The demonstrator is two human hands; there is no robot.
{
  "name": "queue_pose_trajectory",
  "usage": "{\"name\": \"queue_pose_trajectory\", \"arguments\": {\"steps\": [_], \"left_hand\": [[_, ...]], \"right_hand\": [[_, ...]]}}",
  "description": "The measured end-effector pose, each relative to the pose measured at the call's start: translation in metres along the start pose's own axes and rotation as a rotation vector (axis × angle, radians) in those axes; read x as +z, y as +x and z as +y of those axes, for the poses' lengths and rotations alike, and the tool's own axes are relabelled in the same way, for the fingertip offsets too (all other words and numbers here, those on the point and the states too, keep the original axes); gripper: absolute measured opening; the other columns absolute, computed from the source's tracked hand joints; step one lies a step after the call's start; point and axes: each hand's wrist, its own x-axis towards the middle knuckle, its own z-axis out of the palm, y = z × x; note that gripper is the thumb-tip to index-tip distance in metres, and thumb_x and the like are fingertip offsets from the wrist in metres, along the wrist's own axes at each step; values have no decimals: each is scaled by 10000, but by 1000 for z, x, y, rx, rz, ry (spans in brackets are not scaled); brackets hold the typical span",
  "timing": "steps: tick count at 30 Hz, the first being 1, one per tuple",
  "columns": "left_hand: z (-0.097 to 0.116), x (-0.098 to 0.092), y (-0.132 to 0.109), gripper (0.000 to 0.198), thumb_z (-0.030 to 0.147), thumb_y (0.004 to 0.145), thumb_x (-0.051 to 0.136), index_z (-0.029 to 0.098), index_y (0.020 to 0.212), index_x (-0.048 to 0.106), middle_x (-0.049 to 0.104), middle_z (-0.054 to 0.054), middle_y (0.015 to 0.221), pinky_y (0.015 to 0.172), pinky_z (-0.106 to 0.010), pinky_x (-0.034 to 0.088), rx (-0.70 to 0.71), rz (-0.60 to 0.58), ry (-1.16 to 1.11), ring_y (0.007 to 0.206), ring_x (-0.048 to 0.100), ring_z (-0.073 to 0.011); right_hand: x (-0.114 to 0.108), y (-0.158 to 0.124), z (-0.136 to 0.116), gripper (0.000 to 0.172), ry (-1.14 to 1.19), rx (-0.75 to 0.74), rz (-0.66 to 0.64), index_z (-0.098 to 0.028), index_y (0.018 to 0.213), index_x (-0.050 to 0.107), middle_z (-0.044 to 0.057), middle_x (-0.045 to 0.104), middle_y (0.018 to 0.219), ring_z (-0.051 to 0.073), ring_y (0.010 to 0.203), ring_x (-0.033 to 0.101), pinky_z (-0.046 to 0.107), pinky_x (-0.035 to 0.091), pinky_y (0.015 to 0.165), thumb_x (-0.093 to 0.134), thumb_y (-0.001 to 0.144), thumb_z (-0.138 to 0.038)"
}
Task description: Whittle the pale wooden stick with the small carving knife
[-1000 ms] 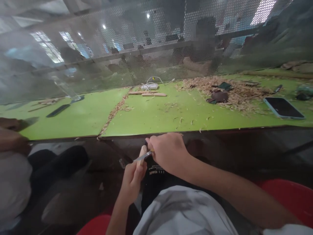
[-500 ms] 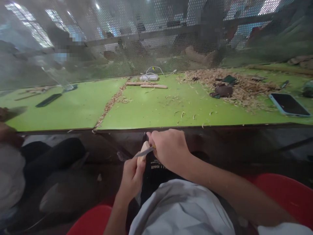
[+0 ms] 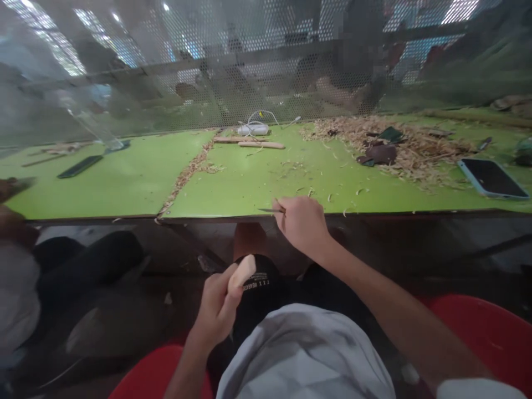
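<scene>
Over my lap, my left hand (image 3: 218, 302) is wrapped round a pale piece of wood (image 3: 245, 271), its upper end sticking out past the thumb. My right hand (image 3: 302, 223) is closed on a knife at the table's front edge. The narrow knife blade (image 3: 270, 210) points left, and the handle is mostly hidden in my fist. Blade and wood are well apart.
Wood shavings (image 3: 432, 160) are heaped on the green table (image 3: 233, 188) at the right, near a phone (image 3: 494, 178). Whittled sticks (image 3: 261, 145) and a white cable (image 3: 266, 115) lie by the mesh screen (image 3: 266, 83). Another person's leg (image 3: 91, 263) is at left.
My right hand has moved up and forward with the knife, taking the blade off the wood. The left hand, still holding the wood, has dropped slightly lower.
</scene>
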Motion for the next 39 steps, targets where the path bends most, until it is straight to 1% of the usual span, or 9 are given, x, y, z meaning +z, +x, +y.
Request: {"name": "queue_pose_trajectory", "arguments": {"steps": [2,4,9,15,19,28,32,34,39], "left_hand": [[-2,2,5,476,558,919,406,194,613,404,367,25,542,521,-271,219,43,-93,34,506,323,-111],[-2,6,9,440,509,938,406,187,638,408,356,34,557,525,-266,208,55,-138,66,509,318,-102],[0,12,9,394,461,961,389,180,689,433,318,47,579,523,-261,202,44,-126,31,509,306,-95],[-4,13,8,397,437,962,401,181,659,412,318,46,573,525,-268,197,34,-119,44,508,319,-95],[-5,13,8,405,453,958,396,185,654,403,318,43,574,529,-273,200,29,-119,47,510,322,-101],[-4,11,10,367,395,952,425,183,654,460,390,38,539,513,-262,225,30,-73,149,482,360,-101],[-6,13,7,340,357,962,410,182,679,477,409,35,538,504,-258,224,50,-54,70,482,368,-102],[-9,13,4,353,359,970,385,184,674,461,417,30,536,504,-261,221,39,-44,13,488,369,-105],[-18,6,6,419,433,959,400,186,623,437,361,36,520,494,-267,214,-18,28,28,476,338,-103]], "right_hand": [[-7,-12,-7,378,39,-47,-37,-185,701,713,53,682,634,151,587,556,294,233,557,442,937,-303],[-13,-25,-14,391,71,-90,-77,-197,678,702,39,677,615,140,548,532,301,210,551,444,940,-329],[-20,-48,-20,363,67,-148,-140,-207,711,688,29,686,627,141,546,560,316,182,554,440,947,-329],[-19,-54,-16,332,17,-130,-206,-199,731,660,37,697,657,163,615,624,313,184,558,443,958,-308],[-13,-54,-15,371,7,-151,-152,-190,693,627,33,687,639,157,611,624,309,199,571,429,979,-320],[5,-49,-12,470,-133,-170,122,-181,624,565,26,635,539,143,524,565,316,215,591,326,1021,-258],[11,-41,-14,493,-153,-193,223,-183,622,567,27,623,526,144,523,554,321,224,593,293,1028,-240],[11,-37,-17,497,-138,-197,211,-182,628,573,28,625,529,143,531,557,321,230,596,285,1029,-239],[5,-28,-32,484,-87,-210,68,-158,700,627,59,672,589,150,579,600,309,250,585,277,1026,-232]]}}
